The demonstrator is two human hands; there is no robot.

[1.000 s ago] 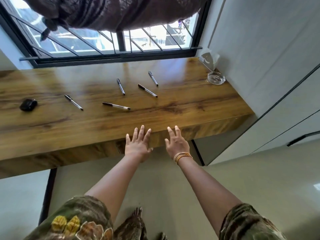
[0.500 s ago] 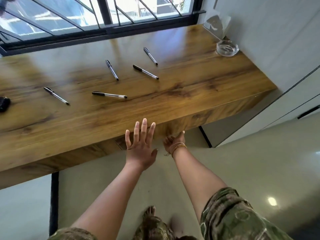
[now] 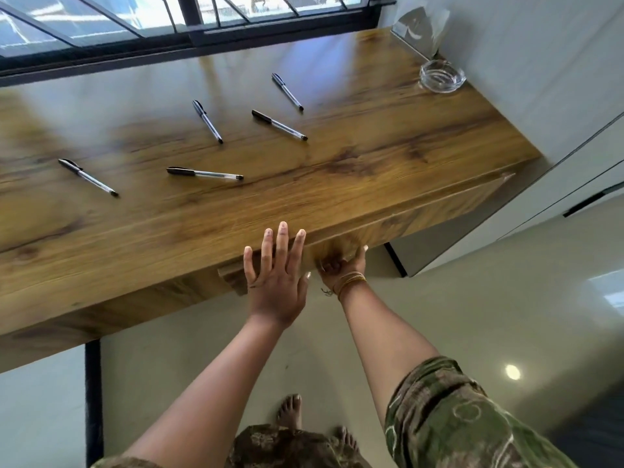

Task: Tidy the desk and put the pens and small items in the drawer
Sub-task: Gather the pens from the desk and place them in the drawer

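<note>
Several black-capped pens lie scattered on the wooden desk: one at the far left, one in the middle, and three farther back. The drawer front runs under the desk's front edge and stands slightly out at its left corner. My left hand is spread flat with straight fingers over the desk's front edge. My right hand reaches under the drawer front, fingers curled round its lower lip; the fingertips are hidden.
A glass ashtray and a clear plastic stand sit at the desk's far right corner by the wall. A barred window runs behind the desk. White cabinets stand at the right. My bare feet are on the tiled floor.
The view has moved closer and down. My right hand went from flat against the desk edge to hooked under the drawer front, and the drawer's left corner now stands out a little.
</note>
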